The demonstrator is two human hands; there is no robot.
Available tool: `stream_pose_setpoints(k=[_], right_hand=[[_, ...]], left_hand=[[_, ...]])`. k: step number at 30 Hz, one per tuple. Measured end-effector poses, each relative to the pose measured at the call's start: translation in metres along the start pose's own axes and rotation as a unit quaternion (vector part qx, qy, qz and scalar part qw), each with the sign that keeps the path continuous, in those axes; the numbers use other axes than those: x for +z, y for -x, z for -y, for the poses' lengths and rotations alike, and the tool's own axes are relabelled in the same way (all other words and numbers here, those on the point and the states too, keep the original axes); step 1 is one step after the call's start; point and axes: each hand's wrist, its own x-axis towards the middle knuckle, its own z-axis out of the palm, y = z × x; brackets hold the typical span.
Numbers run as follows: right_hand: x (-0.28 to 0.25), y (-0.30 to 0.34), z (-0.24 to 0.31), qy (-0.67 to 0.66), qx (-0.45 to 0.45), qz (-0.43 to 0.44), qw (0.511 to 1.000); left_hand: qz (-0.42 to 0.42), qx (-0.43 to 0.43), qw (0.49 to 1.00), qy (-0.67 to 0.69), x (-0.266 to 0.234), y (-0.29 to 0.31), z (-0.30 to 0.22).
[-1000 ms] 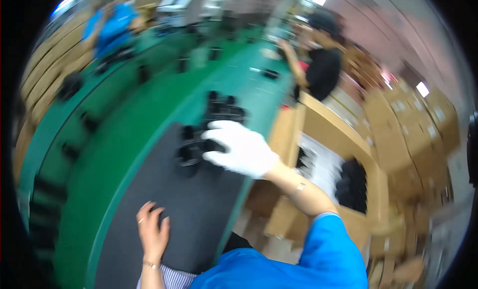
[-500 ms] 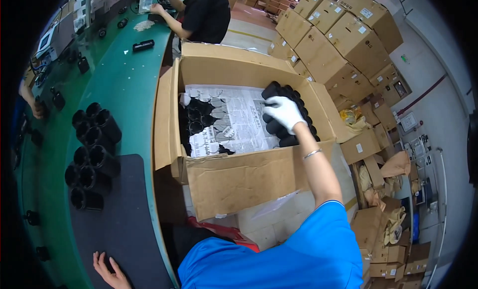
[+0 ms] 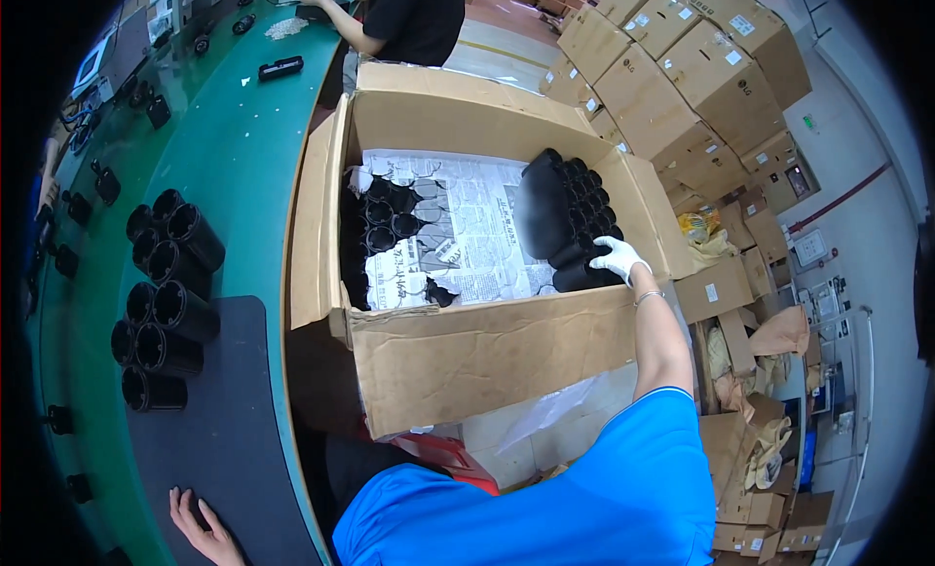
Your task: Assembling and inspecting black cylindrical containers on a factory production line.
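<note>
My right hand, in a white glove, is at the near right corner of an open cardboard box. Its fingers are bent over the end of a black cylinder lying there on its side. More black cylinders lie packed beside it along the box's right side. Newspaper covers the layer below, and black cup-like openings show through its torn left part. My bare left hand rests on a dark mat with its fingers apart, holding nothing.
Several hollow black cylinders stand on the green bench at left. Farther along it lies a black part. Another person works at the far end. Stacked cartons rise at far right; more boxes line the right side.
My right hand has moved nearer and to the right, from the middle of the cylinder row to its near end. The left hand stays on the mat. The view has shifted slightly.
</note>
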Motion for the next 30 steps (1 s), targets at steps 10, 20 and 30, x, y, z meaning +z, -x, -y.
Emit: stream_pose_setpoints(k=[10, 20, 30], right_hand=[[0.015, -0.012, -0.008, 0.089, -0.161, -0.069, 0.980], [0.023, -0.051, -0.025, 0.219, -0.067, 0.116, 0.967], [-0.018, -0.110, -0.008, 0.267, -0.154, 0.008, 0.951]], left_hand=[[-0.010, -0.031, 0.999, 0.008, -0.002, -0.004, -0.021], [-0.023, -0.101, 0.994, 0.044, -0.019, -0.013, -0.069], [-0.048, -0.095, 0.992, 0.061, -0.023, -0.017, -0.076]])
